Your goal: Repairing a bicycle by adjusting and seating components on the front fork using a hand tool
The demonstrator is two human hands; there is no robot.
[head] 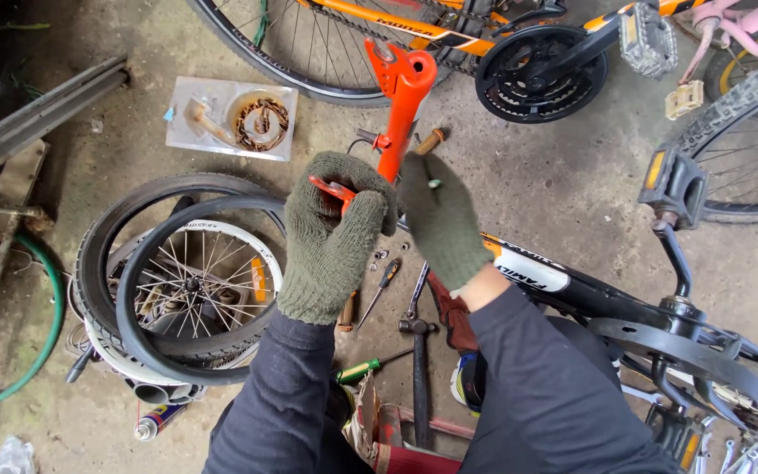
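Note:
An orange bicycle frame tube stands upright in front of me, part of an upturned black and orange bike frame. My left hand, in a grey-green knitted glove, is closed around an orange clamp piece at the base of the tube. Just to the right of the tube, my right hand, also gloved, grips a tool with a wooden handle whose end pokes out above the fingers.
Stacked small wheels and tyres lie at left. A hammer, screwdrivers and a spray can lie on the concrete floor. An orange bike's wheel and chainring stand behind; a pedal and crank rise at right.

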